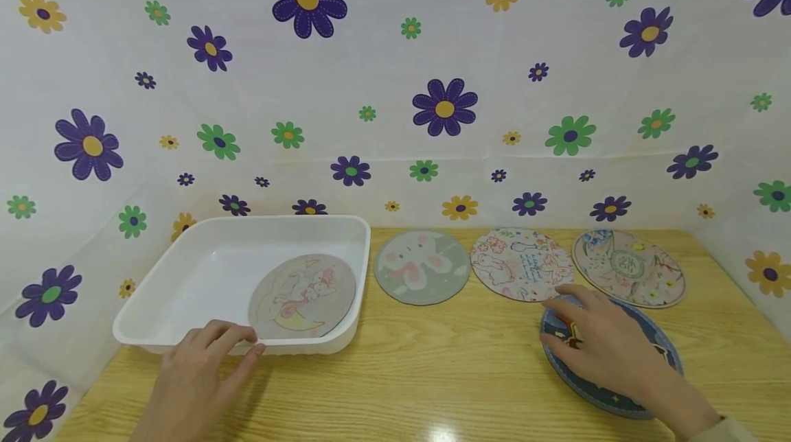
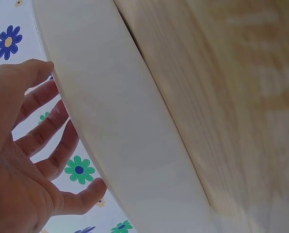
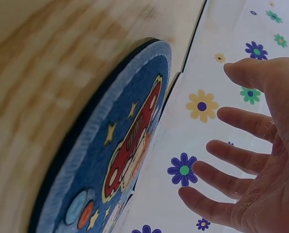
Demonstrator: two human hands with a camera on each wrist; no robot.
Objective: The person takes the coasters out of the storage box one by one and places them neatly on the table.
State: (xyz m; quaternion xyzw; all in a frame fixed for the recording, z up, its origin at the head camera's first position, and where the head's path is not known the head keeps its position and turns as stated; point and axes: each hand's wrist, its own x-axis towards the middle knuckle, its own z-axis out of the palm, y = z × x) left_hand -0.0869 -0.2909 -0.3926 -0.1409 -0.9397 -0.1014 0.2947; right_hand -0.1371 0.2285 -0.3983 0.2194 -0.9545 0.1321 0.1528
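Note:
My left hand rests at the front rim of a white plastic tray, its fingertips touching the edge and its fingers loosely bent. Inside the tray, at its right side, a pale round mat with a rabbit and moon print leans at a slant. On the right, my right hand hovers over a dark blue round mat with stars and a red cartoon shape. In the right wrist view the fingers are spread and slightly bent, apart from the mat. The hand hides part of its print in the head view.
Along the back of the wooden table lie a grey-green rabbit mat, a white mat with rabbit drawings and a pink floral mat. A flower-printed white sheet hangs behind and at both sides.

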